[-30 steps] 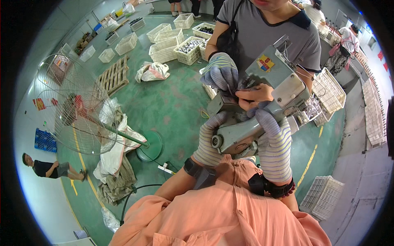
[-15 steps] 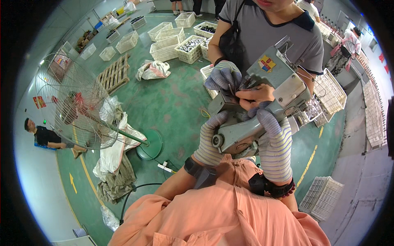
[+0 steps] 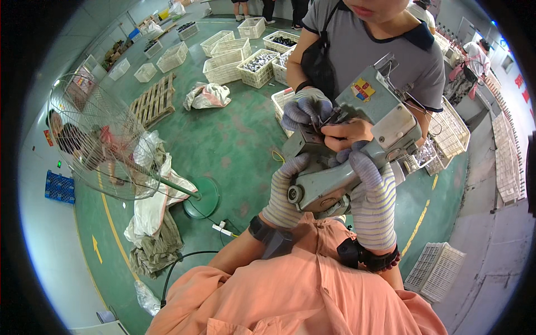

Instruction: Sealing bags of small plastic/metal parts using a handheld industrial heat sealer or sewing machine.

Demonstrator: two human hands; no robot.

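A grey sewing machine (image 3: 329, 184) with a red, blue and yellow sticker on its far part sits tilted close against my front. My left hand (image 3: 286, 192), in a striped knit glove, is closed round its left side near a round knob. On the right side my gloved right hand (image 3: 371, 195) grips the body, with the thumb on top. Some fingertips are hidden by the machine. Across from me, a co-worker's gloved hand (image 3: 306, 109) and bare hand (image 3: 349, 134) pinch small dark parts at the machine's middle; those parts are too small to name.
A green-based floor fan (image 3: 106, 142) stands at the left beside white sacks (image 3: 153, 209). Several white plastic crates (image 3: 226, 70) stand behind, near a wooden pallet (image 3: 155, 101). Another crate (image 3: 435, 271) lies at the right. A power strip (image 3: 222, 229) hangs near my left forearm.
The view has shifted slightly. My hands keep their hold, and the co-worker's hands stay at the same spot on the machine. A person at the far left has moved behind the fan.
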